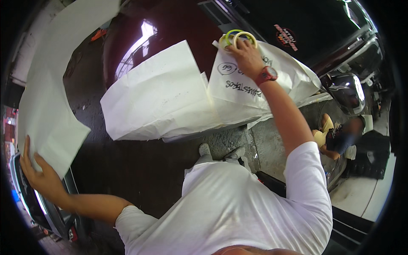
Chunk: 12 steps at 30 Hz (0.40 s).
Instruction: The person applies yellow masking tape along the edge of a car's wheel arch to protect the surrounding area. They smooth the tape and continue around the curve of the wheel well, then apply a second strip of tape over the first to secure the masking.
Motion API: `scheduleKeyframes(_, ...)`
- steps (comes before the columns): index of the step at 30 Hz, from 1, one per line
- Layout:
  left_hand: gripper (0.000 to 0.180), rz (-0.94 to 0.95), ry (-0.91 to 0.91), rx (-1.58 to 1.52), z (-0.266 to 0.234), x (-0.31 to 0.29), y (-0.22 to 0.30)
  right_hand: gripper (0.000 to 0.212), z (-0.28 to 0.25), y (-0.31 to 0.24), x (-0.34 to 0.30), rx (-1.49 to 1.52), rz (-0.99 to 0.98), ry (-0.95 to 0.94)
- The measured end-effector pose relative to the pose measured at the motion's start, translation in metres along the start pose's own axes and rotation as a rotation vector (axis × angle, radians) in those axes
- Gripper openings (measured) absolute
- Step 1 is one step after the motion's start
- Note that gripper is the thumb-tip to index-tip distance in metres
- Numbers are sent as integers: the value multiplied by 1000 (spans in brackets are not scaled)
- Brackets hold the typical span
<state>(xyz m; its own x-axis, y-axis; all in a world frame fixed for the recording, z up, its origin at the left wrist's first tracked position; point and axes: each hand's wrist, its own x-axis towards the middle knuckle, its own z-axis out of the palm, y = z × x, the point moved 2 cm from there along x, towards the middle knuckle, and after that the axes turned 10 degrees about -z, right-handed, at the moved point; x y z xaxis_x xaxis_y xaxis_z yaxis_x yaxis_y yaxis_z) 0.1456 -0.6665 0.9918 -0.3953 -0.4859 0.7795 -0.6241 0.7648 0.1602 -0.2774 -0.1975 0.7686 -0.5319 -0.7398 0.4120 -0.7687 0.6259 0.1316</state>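
On the left, a long sheet of white paper (51, 106) hangs in a curve, and my left hand (40, 178) grips its lower edge between thumb and fingers. My right hand (245, 57), with a red watch on the wrist, reaches out over the car and grasps rolls of tape (251, 35). One roll is pale cream, another yellow-green; the fingers partly cover them. Beneath them, white paper with dark handwriting (225, 87) covers part of the car's front side. Another white paper piece (157, 93) lies joined to it on the left.
The dark maroon hood (170, 27) shines beyond the paper. At the right are a windshield (306, 25) with a sticker and a side mirror (350, 91). A person (340, 136) sits low on the floor at the right. Another vehicle (46, 212) stands at lower left.
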Motion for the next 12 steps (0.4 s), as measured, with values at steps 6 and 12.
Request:
scheduleKeyframes(6, 40, 47, -241, 235, -65, -32, -28, 56, -8, 9, -1, -86, -65, -70)
scheduleKeyframes(12, 42, -46, -450, 164, -102, -56, -51, 60, 0, 18, 10, -42, -8, -122)
